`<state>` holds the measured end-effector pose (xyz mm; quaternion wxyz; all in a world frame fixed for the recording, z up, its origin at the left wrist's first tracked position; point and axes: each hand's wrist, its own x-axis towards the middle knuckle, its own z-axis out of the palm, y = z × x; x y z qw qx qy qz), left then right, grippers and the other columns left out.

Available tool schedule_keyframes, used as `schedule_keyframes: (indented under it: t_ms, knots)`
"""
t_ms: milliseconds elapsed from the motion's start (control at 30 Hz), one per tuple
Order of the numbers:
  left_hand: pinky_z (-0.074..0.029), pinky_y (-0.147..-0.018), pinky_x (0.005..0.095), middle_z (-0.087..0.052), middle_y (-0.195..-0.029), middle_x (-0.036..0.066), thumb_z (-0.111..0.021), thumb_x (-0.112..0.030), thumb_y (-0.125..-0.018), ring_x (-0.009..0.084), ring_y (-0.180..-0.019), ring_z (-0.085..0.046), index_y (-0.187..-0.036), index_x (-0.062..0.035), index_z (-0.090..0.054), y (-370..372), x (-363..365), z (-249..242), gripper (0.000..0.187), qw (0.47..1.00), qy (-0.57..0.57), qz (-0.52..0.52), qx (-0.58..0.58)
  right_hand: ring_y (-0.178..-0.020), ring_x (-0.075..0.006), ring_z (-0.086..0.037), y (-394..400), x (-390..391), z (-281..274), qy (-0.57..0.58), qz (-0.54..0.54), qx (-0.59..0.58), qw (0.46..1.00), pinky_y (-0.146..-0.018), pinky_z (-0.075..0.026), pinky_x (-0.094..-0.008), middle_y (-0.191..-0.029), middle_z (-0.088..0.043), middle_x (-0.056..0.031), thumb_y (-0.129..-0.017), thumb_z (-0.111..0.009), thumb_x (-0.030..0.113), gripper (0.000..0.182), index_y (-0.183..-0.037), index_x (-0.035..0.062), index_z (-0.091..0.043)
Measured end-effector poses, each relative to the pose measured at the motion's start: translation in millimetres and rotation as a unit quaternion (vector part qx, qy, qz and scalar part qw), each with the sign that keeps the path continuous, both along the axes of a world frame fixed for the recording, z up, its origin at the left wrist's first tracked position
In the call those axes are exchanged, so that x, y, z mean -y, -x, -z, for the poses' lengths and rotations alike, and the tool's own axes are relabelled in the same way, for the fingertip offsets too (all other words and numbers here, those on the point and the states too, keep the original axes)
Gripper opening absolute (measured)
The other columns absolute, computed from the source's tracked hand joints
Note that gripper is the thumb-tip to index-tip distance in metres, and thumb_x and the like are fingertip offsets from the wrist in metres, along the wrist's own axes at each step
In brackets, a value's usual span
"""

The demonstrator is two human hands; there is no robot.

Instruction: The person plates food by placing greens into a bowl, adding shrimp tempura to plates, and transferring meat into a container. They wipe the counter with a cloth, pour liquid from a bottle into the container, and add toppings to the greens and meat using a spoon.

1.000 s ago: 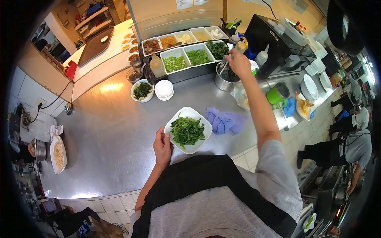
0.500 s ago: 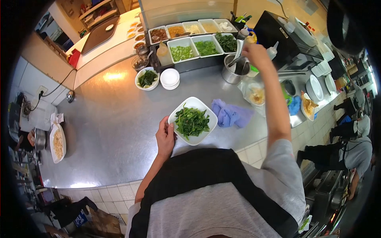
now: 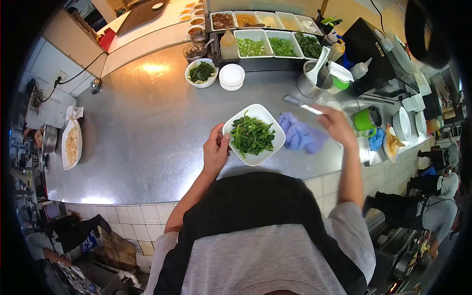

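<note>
A white square bowl (image 3: pixel 279 129) of cooked leafy greens (image 3: pixel 252 133) is near the counter's front edge. My left hand (image 3: pixel 216 149) grips its left rim, thumb on the edge. To the right, my right hand (image 3: pixel 337 125) is closed round the handle of a metal utensil (image 3: pixel 300 103), whose flat end points up and left, in the air between the bowl and the metal pot. Below it a purple cloth (image 3: pixel 301 135) lies crumpled on the counter. The metal pot (image 3: pixel 308 87) holds a white ladle and other tools.
Trays of toppings (image 3: pixel 253 44) line the counter's back. A small bowl of greens (image 3: pixel 201 73) stands beside stacked white dishes (image 3: pixel 231 76). At right are a green cup (image 3: pixel 364 119) and a black machine (image 3: pixel 368 51); at far left, a long dish (image 3: pixel 72 145). Other people work at far right and lower left.
My right hand has come back from the pot toward me, with the metal utensil now in it. My left hand still holds the bowl. The camera view has shifted.
</note>
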<state>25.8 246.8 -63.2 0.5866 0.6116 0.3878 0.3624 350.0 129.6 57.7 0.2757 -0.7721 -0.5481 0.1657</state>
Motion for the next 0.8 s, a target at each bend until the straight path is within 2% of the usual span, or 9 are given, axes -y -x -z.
schedule_keyframes:
  t_ms: [67,167,400,467,567,700,800]
  knots:
    - [-0.044,-0.049,0.02,-0.053,-0.077,0.001,-0.052,-0.01,-0.095,0.005,-0.058,-0.05,-0.127,-0.0028,-0.048,-0.8,0.4,-1.4,0.033,1.0,-0.004,0.003,-0.003,-0.093,-0.0344,-0.063,17.6,-16.8,3.3,0.019,-0.108,0.019,0.994,-0.083,-0.048,-0.0394,-0.097,-0.066,-0.0191,-0.084,-0.058,0.012,0.031,-0.115,0.0089,-0.063]
    - [-0.044,-0.049,0.0198,-0.053,-0.076,0.001,-0.052,-0.01,-0.095,0.0048,-0.058,-0.05,-0.127,-0.0028,-0.048,0.1,0.8,-3.6,0.033,1.0,-0.014,0.001,-0.015,-0.092,-0.0344,-0.063,37.1,-43.5,4.3,0.046,-0.166,0.062,0.983,-0.084,-0.048,-0.0405,-0.097,-0.067,-0.0174,-0.083,-0.059,0.016,0.03,-0.112,0.0099,-0.065]
    - [-0.046,-0.048,0.0214,-0.055,-0.073,0.001,-0.054,-0.011,-0.093,0.0064,-0.056,-0.053,-0.125,-0.0031,-0.049,0.2,-0.7,0.7,0.033,1.0,-0.01,-0.005,0.002,-0.09,-0.0338,-0.063,60.1,-80.6,13.5,0.15,-0.172,0.104,0.968,-0.083,-0.048,-0.0416,-0.092,-0.067,-0.0164,-0.082,-0.059,0.021,0.027,-0.105,0.0114,-0.068]
    - [-0.046,-0.048,0.0214,-0.055,-0.073,0.001,-0.054,-0.011,-0.093,0.0066,-0.056,-0.053,-0.125,-0.0031,-0.049,0.2,-0.9,1.1,0.033,1.0,-0.01,-0.006,-0.002,-0.087,-0.0342,-0.062,57.9,-81.6,18.3,0.102,-0.188,0.08,0.974,-0.077,-0.049,-0.0402,-0.096,-0.066,-0.0172,-0.081,-0.062,0.014,0.024,-0.104,0.0071,-0.068]
    - [-0.046,-0.048,0.0214,-0.055,-0.073,0.001,-0.054,-0.011,-0.094,0.0067,-0.056,-0.053,-0.125,-0.0028,-0.049,-0.2,-1.5,2.2,0.033,1.0,-0.012,-0.005,0.001,-0.086,-0.0338,-0.063,50.1,-70.0,6.0,0.048,-0.194,0.047,0.979,-0.076,-0.049,-0.0387,-0.094,-0.066,-0.017,-0.081,-0.063,0.012,0.024,-0.104,0.0065,-0.067]
    - [-0.045,-0.048,0.0207,-0.054,-0.074,0.001,-0.053,-0.01,-0.094,0.0056,-0.057,-0.051,-0.126,-0.0027,-0.049,1.3,-0.1,-0.4,0.033,1.0,-0.009,-0.002,-0.004,-0.084,-0.0349,-0.062,50.0,-42.6,-16.8,0.061,-0.152,-0.026,0.986,-0.076,-0.049,-0.0399,-0.092,-0.067,-0.0165,-0.08,-0.062,0.009,0.022,-0.101,0.0067,-0.068]
    - [-0.044,-0.048,0.0201,-0.053,-0.075,0.0,-0.052,-0.01,-0.095,0.0048,-0.057,-0.05,-0.126,-0.0028,-0.049,-0.1,-0.9,-0.2,0.032,1.0,-0.012,0.003,-0.01,-0.081,-0.0341,-0.062,50.4,-28.4,-14.5,0.035,-0.185,-0.05,0.981,-0.075,-0.049,-0.0392,-0.091,-0.066,-0.0164,-0.08,-0.062,0.008,0.023,-0.103,0.0063,-0.067]
